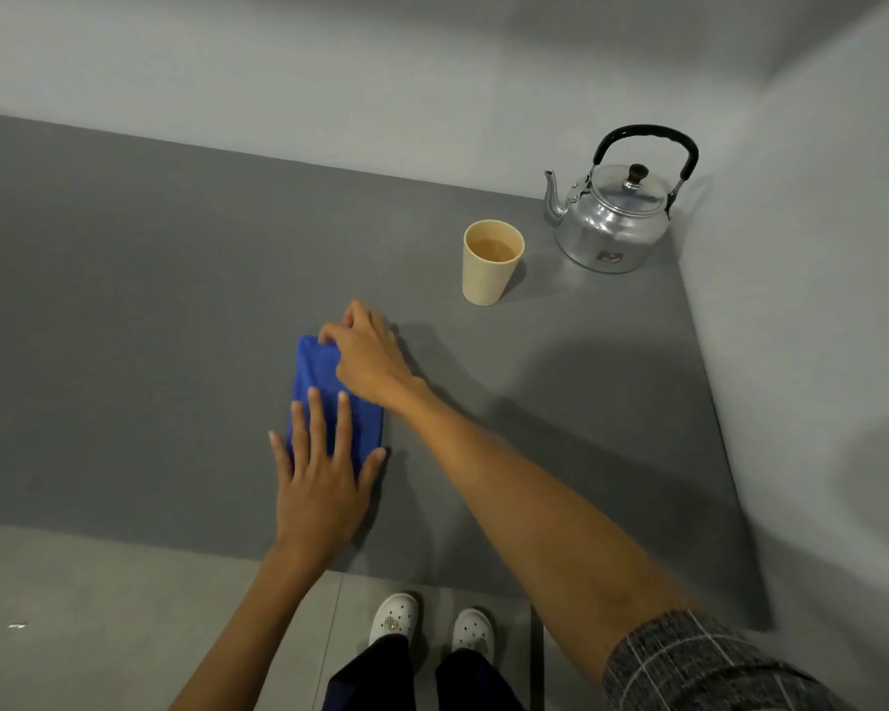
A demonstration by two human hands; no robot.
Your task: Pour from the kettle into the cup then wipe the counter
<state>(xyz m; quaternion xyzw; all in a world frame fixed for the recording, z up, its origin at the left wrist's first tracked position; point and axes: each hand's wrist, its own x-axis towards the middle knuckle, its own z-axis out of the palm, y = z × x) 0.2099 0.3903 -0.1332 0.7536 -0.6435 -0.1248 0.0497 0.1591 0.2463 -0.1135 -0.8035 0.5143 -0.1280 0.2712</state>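
A folded blue cloth lies on the grey counter near its front edge. My left hand rests flat on the cloth's near end, fingers spread. My right hand is at the cloth's far end, fingers curled and pinching its top corner. A cream cup holding brownish liquid stands upright behind and to the right of the cloth. A silver metal kettle with a black handle sits in the back right corner, spout pointing left towards the cup.
Grey walls close the counter at the back and on the right. The counter's front edge runs just below my left hand. Below it are the tiled floor and my white shoes.
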